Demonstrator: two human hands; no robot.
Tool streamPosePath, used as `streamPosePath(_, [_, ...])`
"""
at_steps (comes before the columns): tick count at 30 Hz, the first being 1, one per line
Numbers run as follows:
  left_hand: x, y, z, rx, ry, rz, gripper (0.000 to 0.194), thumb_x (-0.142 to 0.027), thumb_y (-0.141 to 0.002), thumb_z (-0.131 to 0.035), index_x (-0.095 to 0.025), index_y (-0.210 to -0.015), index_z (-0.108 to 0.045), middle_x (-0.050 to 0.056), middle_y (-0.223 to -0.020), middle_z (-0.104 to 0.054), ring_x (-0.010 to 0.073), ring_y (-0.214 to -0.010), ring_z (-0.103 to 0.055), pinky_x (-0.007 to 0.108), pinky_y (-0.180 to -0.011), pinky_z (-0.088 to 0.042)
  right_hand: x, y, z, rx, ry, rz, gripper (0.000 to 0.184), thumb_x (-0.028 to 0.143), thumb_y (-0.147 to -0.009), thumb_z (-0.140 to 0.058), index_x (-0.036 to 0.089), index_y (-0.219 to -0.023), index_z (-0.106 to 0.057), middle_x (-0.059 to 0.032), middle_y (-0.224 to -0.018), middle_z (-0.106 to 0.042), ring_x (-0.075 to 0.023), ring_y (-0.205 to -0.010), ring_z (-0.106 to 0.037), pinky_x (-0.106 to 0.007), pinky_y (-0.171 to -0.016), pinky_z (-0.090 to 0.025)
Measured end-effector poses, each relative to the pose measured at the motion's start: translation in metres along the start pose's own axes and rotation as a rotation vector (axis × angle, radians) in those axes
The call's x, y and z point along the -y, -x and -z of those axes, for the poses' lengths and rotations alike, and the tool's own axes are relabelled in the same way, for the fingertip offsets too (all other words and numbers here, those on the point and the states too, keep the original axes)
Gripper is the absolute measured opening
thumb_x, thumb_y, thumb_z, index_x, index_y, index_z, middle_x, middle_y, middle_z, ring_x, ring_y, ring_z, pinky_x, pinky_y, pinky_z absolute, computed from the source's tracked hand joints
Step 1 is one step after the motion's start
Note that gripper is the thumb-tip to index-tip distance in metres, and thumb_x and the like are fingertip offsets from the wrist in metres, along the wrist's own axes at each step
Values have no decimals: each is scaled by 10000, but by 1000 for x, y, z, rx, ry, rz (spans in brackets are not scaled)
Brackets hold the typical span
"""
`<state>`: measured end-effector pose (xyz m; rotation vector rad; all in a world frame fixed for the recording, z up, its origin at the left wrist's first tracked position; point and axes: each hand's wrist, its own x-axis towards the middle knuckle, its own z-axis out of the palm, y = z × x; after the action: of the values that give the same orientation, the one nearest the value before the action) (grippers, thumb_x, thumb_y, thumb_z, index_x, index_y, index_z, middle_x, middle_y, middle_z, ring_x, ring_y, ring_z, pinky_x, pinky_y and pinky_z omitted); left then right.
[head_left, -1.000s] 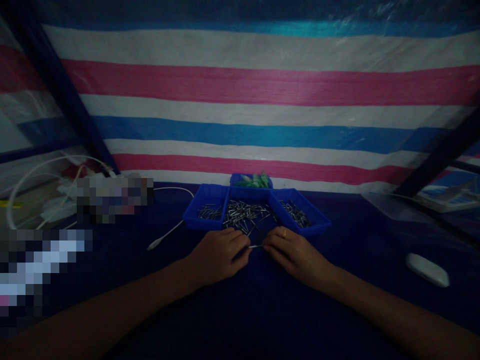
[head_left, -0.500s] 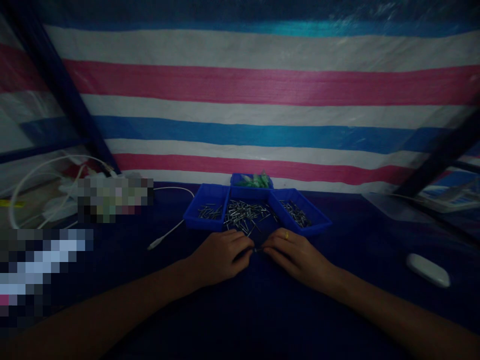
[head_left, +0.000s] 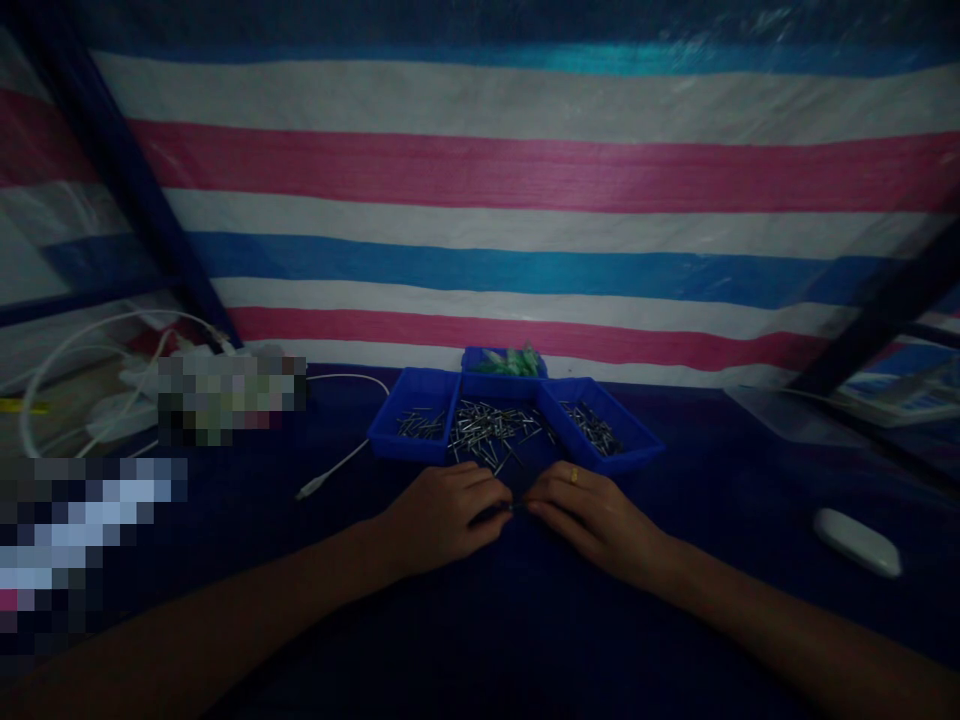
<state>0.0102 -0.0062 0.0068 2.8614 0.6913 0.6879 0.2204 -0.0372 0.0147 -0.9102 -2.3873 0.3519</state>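
My left hand (head_left: 453, 509) and my right hand (head_left: 592, 510) meet fingertip to fingertip just above the dark blue table. Between them a small, thin metal pin (head_left: 516, 506) is pinched, its ends hidden in my fingers. The right hand wears a gold-coloured ring. Just beyond the hands lies a loose pile of similar thin metal pins (head_left: 491, 428). Blue plastic bins flank that pile: a left bin (head_left: 409, 446) with some pins inside, and a right bin (head_left: 634, 457) with more of them. It is too dark to make out the pins' exact kind.
Behind the pile, a third blue bin (head_left: 501, 383) holds green pieces in plastic. A white cable (head_left: 341, 462) lies to the left, near bags and more cords. At the right rests a white rounded case (head_left: 856, 541). Striped sheeting (head_left: 510, 170) hangs at the back.
Both hands stay nearly in place, their fingertips a touch closer together and slightly lower. Less of the metal pin shows between them. The bins and pile have not moved.
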Motion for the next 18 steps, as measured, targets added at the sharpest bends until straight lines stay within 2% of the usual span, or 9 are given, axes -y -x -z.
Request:
streamPosePath(3, [-2,0,1,-41,-1,3,96,-180,-822,-465,-157,-850,-553,5,-750,-579,124,-706,-530,228,-645,-422,-1,0,-1,12,24,3,193,233,-915,-407,167,-922,-588,-42,-839,-572,-140,-791,-536,-278,-722,-455])
streamPosePath(7, [-5,0,2,-114,33,-29,101,-167,-802,-460,-153,-843,-552,16,-760,-577,123,-727,-530,225,-663,-433,-2,0,-3,94,85,19,205,237,-917,-403,162,-906,-593,-46,-820,-569,-151,-786,-522,-288,-721,-441])
streamPosePath(10, [-8,0,3,-104,84,-109,110,-161,-799,-459,-157,-857,-552,23,-799,-589,122,-746,-534,216,-663,-437,-1,0,-4,169,95,57,224,238,-923,-389,152,-886,-593,-49,-814,-568,-148,-767,-515,-277,-704,-434])
streamPosePath(13, [-11,1,5,-80,153,-151,94,-145,-763,-460,-153,-829,-527,37,-845,-595,133,-783,-539,223,-687,-443,-1,0,-5,191,112,74,233,248,-924,-388,148,-874,-592,-53,-809,-567,-147,-755,-512,-270,-685,-430])
streamPosePath(15, [-11,1,6,-77,191,-139,91,-138,-736,-457,-152,-812,-506,45,-868,-599,140,-806,-544,230,-710,-446,-1,0,-5,178,131,43,220,258,-918,-401,150,-890,-590,-54,-807,-568,-150,-753,-515,-275,-685,-429])
streamPosePath(18, [-9,1,5,-89,155,-70,86,-153,-741,-458,-154,-812,-507,28,-786,-594,131,-719,-541,229,-659,-439,-3,0,-3,151,126,-19,193,272,-908,-426,158,-947,-576,-52,-824,-571,-158,-778,-522,-285,-698,-432])
